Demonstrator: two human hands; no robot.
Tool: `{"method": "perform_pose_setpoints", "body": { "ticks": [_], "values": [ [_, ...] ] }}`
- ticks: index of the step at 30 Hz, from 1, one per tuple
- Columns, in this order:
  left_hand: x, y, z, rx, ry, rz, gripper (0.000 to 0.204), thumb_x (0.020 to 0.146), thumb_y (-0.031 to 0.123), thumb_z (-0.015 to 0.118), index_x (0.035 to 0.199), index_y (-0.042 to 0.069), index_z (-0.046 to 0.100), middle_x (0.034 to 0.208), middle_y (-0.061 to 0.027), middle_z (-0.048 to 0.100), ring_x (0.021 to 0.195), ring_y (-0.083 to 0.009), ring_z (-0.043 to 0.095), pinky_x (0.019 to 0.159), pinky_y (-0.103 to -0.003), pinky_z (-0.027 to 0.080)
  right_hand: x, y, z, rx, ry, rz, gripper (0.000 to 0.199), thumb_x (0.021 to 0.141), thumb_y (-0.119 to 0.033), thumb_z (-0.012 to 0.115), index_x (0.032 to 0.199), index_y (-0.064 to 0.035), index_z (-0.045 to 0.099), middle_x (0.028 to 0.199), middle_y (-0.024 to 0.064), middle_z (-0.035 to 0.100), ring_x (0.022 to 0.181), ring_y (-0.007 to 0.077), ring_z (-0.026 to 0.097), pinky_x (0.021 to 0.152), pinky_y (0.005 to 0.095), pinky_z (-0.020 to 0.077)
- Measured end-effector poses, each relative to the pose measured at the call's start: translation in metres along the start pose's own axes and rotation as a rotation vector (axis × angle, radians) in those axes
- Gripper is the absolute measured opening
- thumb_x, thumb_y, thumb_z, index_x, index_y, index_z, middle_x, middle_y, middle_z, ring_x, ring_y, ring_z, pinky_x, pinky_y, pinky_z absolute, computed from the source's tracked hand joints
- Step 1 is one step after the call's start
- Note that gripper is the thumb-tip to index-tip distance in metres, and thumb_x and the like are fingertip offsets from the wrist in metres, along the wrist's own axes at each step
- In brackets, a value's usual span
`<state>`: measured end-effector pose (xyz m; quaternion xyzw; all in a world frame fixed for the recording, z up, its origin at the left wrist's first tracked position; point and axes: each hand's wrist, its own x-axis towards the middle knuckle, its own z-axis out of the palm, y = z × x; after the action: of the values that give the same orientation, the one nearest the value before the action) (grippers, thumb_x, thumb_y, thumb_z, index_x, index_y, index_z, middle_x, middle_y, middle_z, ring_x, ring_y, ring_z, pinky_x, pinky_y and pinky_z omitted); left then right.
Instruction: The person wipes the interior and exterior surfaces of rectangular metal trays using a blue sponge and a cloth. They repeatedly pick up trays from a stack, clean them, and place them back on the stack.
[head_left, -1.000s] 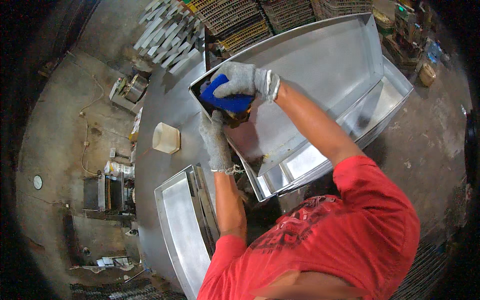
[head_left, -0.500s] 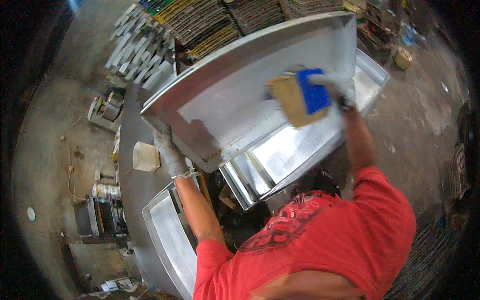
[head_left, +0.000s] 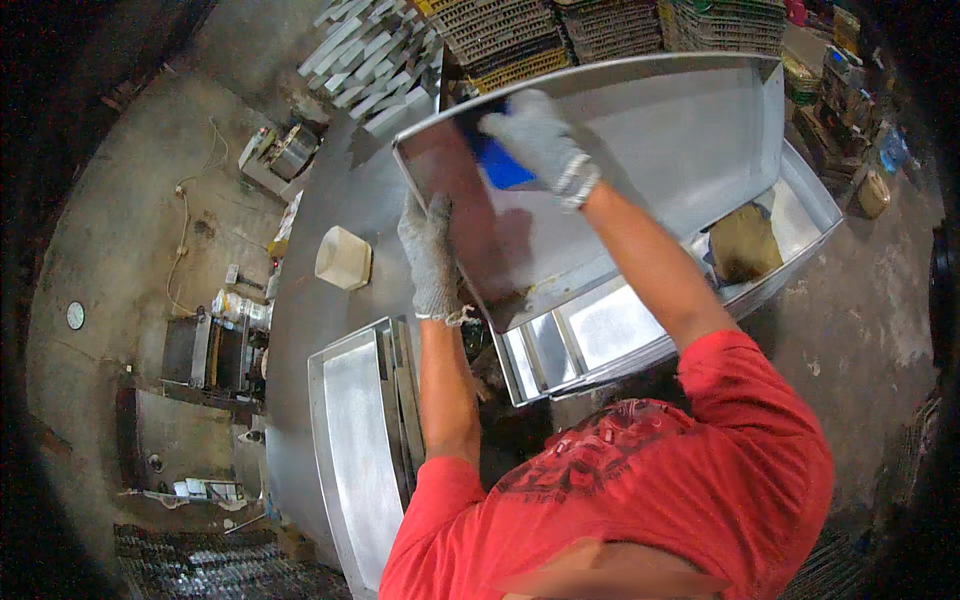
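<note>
A large shallow metal tray (head_left: 690,150) is tilted up on its near edge over a second tray (head_left: 610,335) lying beneath it. My left hand (head_left: 430,255), in a grey knit glove, grips the tilted tray's left rim. My right hand (head_left: 535,140), also gloved, presses a blue sponge (head_left: 500,165) against the inside of the tray near its upper left corner. A brown rag or pad (head_left: 745,243) lies in the lower tray at the right.
A third metal tray (head_left: 355,450) rests on the grey workbench (head_left: 320,330) at the lower left. A small cream square dish (head_left: 344,258) sits on the bench. Stacked wire racks (head_left: 520,40) and metal bars (head_left: 365,55) stand behind. Concrete floor lies on both sides.
My right hand has swept the blue sponge from the tray's right side back to its upper left. The brown pad now lies in the lower tray. My left hand keeps its hold.
</note>
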<state>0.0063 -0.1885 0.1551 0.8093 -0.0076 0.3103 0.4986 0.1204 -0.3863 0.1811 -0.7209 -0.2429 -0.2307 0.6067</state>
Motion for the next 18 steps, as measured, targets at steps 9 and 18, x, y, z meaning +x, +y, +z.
{"method": "perform_pose_setpoints", "body": {
  "ticks": [9,18],
  "values": [
    [0.001,-0.026,0.001,-0.162,0.125,-0.091,0.040,0.104,0.032,0.066,0.124,-0.003,0.068,0.108,-0.0096,0.071,0.095,-0.0190,0.061,0.088,-0.036,0.051,-0.161,0.000,0.055,-0.700,-1.088,-0.406,0.020,0.086,-0.021,0.068,0.092,-0.0074,0.080,0.083,0.0167,0.076,0.082,0.0368,0.075,0.075,0.0498,0.0585],
    [-0.021,-0.038,-0.109,-0.346,0.238,-0.145,0.050,0.104,0.016,0.061,0.150,0.003,0.044,0.138,-0.0142,0.058,0.124,-0.0262,0.059,0.102,-0.045,0.053,-0.115,0.175,-0.270,-0.804,-0.033,0.459,0.041,0.083,-0.034,0.070,0.110,-0.0045,0.074,0.094,0.0179,0.076,0.084,0.0354,0.074,0.082,0.0441,0.0584]
  ]
}}
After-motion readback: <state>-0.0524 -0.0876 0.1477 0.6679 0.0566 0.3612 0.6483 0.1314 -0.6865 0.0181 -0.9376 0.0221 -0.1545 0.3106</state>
